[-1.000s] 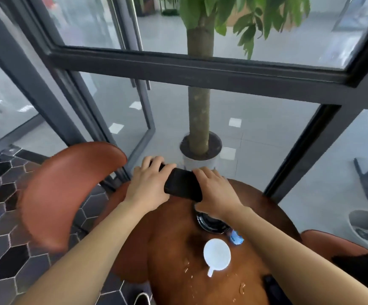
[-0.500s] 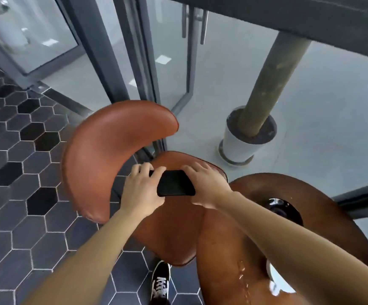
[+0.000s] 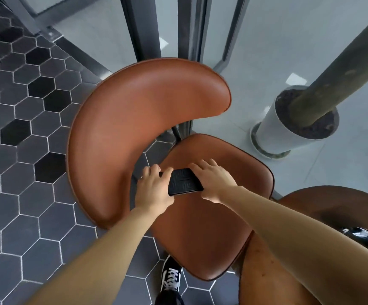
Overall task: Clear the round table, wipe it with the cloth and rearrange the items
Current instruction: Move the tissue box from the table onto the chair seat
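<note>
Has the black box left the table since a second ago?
Yes. The black box, held in the left hand and right hand, went from above the round table leftward to over the chair seat.

Brown leather chair (image 3: 148, 119), dark hexagon-tile floor (image 3: 24, 150), glass doors (image 3: 90, 25).

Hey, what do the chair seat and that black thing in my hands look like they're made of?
Chair seat: likely smooth brown leather or faux leather, judging by its soft sheen and stitched piped edge. Black object, held by left hand and right hand: matte, with an embossed pattern; possibly leather or plastic.
</note>
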